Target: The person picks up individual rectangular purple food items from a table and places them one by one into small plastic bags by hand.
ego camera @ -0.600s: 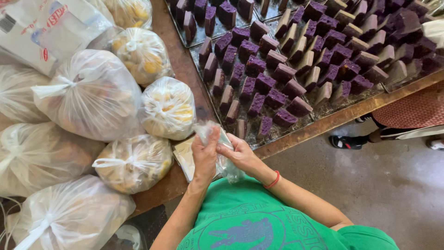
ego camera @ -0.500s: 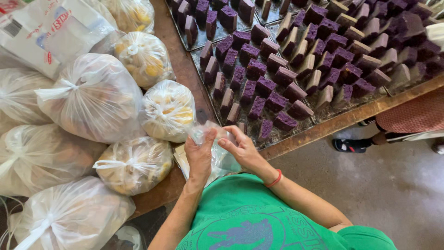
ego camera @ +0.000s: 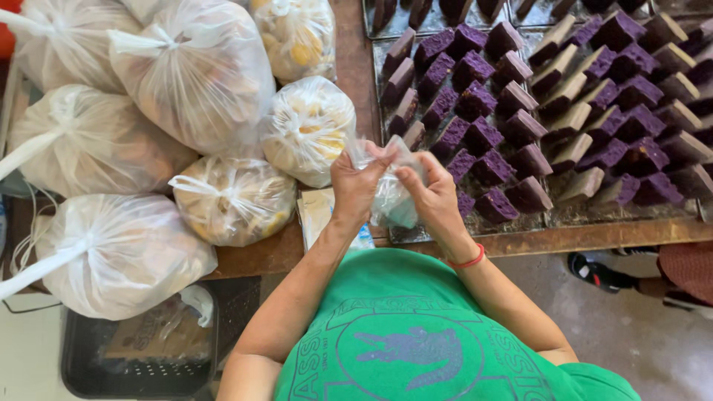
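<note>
Worn wooden table [ego camera: 594,236] over grey concrete floor [ego camera: 653,341], black crate [ego camera: 82,356] beneath

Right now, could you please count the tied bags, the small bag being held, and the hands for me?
Tied bags, mostly in view: 7
Small clear bag: 1
Left hand, right hand: 2
Total: 10

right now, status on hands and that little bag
Left hand and right hand pinching small clear bag. Held above tray of purple cakes. Nothing in the way.
</note>
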